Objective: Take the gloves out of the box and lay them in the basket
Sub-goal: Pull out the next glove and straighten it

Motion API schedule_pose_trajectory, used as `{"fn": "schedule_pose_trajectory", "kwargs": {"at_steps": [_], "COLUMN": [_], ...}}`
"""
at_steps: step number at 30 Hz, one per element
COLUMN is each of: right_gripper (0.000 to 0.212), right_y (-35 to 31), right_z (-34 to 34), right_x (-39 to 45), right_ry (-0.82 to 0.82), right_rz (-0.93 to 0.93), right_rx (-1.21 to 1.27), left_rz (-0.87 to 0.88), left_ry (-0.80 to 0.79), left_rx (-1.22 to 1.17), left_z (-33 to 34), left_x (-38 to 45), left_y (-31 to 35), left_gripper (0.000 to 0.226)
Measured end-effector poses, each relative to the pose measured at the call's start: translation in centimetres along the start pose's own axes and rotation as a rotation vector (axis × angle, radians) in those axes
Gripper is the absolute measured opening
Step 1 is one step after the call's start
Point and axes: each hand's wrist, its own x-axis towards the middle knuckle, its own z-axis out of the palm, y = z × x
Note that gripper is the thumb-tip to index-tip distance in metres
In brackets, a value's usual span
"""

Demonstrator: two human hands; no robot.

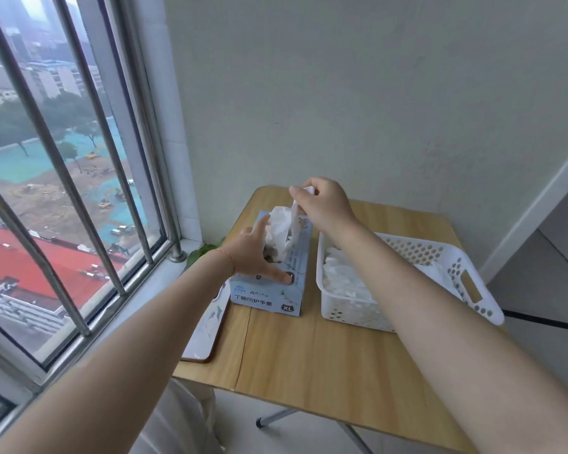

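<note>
Right hand [325,204]: grip pinching a white glove [294,217], half out of the blue glove box [269,283] below. Left hand [259,253] flat, steadying it. Risk: bunched neighbours dragging out, spilling short of the basket [473,290] to the right.

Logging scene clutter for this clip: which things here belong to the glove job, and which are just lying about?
Job:
glove box, pressed by the left hand
glove, pinched by the right hand
white basket, with gloves already inside

Lying about:
tray at the table's left edge
plant leaves
</note>
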Motion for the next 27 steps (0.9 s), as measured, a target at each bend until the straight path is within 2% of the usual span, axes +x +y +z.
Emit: {"fn": "schedule_pose_trajectory", "kwargs": {"at_steps": [3,6,10,13,15,18,20,25,27], "right_gripper": [0.028,0.025,0.036,0.034,0.025,0.019,0.023,0.031,0.029], "right_y": [0.2,0.1,-2.0,-3.1,-3.0,-2.5,-2.4,-2.1,-1.8], "right_z": [-0.2,-0.2,-0.8,-1.5,-2.0,-2.8,-3.2,-3.3,-3.3], "right_x": [0.0,-0.2,-0.6,-0.6,-0.5,-0.6,-0.7,-1.5,-1.5], "right_ry": [-0.011,-0.042,0.048,0.139,0.167,0.241,0.275,0.215,0.21], "right_rz": [0.047,0.068,0.021,-0.013,0.009,0.076,0.118,0.146,0.145], "right_rx": [-0.023,-0.028,0.118,0.182,0.203,0.235,0.263,0.256,0.187], "left_rz": [0.033,0.142,0.186,0.183,0.139,0.117,0.105,-0.025,-0.087], "left_ry": [0.209,0.466,0.535,0.557,0.51,0.344,0.241,0.199,0.196], "left_rx": [-0.135,-0.223,-0.216,-0.274,-0.525,-1.003,-1.182,-1.175,-1.269], "left_z": [-0.2,-0.2,-0.4,-0.9,-1.9,-3.9,-5.1,-6.1,-5.8], "left_x": [-0.3,-0.4,-0.1,-0.2,-0.6,-2.2,-3.0,-3.2,-3.0], "left_y": [0.4,1.2,2.5,3.3,3.5,4.3,5.1,5.7,5.6], "left_gripper": [0.127,0.077,0.019,0.03,0.036,0.017,0.012,0.02,0.018]}}
